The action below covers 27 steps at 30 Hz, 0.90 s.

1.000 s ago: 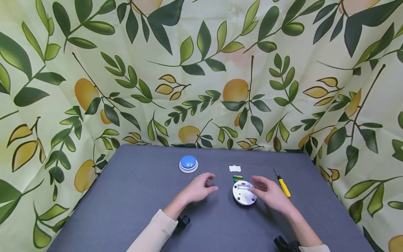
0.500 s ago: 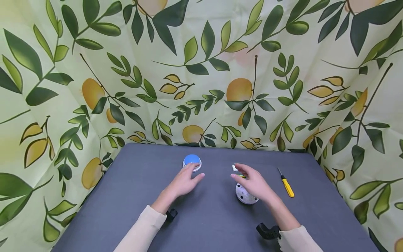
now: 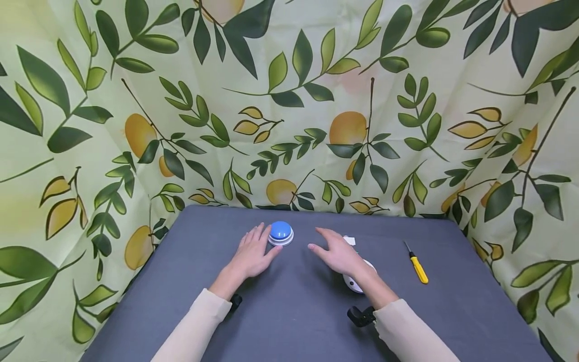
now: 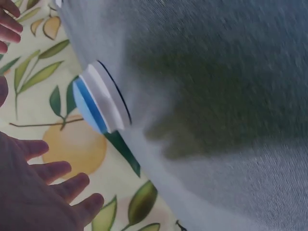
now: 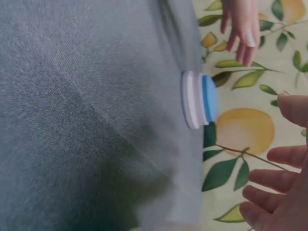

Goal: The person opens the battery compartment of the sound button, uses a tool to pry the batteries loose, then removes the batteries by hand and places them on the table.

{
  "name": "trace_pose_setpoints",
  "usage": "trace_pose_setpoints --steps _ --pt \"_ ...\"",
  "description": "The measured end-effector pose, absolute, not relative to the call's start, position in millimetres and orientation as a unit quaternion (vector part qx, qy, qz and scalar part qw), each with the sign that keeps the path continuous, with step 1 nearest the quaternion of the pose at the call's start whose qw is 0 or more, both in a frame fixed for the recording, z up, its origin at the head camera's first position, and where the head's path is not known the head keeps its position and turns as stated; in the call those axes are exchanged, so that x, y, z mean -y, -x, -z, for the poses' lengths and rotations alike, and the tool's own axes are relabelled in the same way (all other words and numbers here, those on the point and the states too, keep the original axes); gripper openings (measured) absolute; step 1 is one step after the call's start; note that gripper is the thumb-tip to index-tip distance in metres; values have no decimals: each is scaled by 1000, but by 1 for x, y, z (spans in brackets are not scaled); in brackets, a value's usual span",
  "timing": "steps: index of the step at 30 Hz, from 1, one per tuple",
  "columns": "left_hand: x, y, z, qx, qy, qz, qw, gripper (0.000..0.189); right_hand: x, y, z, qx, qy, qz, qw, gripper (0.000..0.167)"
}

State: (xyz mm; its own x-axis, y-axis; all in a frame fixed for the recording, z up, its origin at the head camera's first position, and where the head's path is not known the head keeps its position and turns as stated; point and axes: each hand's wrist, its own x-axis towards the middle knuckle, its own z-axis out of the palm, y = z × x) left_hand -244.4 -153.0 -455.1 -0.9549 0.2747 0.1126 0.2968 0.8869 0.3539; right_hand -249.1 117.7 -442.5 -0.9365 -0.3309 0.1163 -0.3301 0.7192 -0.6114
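Note:
A round push-button light (image 3: 281, 231) with a blue dome and white base stands toward the back of the table, also seen side-on in the left wrist view. My left hand (image 3: 251, 252) hovers just left of it, fingers spread and holding nothing. To its right my right hand (image 3: 336, 251) is in the air, fingers extended, thumb apart, nothing in its grasp. Beneath the right wrist lies a round white device (image 3: 353, 284), mostly covered by the hand and forearm. A small white cover (image 3: 350, 241) peeks out behind the right hand.
A screwdriver (image 3: 418, 267) with a yellow handle lies at the right of the grey table (image 3: 294, 322). Leaf-and-fruit printed cloth (image 3: 289, 125) hangs behind the table and along its sides.
Both hands have moved left and away from the body, the left to beside the blue-domed light, the right past the white device. The green batteries seen before are now hidden behind the right hand.

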Motion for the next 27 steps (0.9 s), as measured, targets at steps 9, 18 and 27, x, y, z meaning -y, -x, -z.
trace_pose_setpoints --steps 9,18,27 --pt "162 261 458 979 127 158 7 83 -92 271 451 -942 193 274 6 80" --pt "165 279 465 968 146 203 2 87 -69 290 458 -943 197 266 26 85" --pt "171 293 473 961 129 242 -40 89 -53 310 470 -941 207 261 51 82"
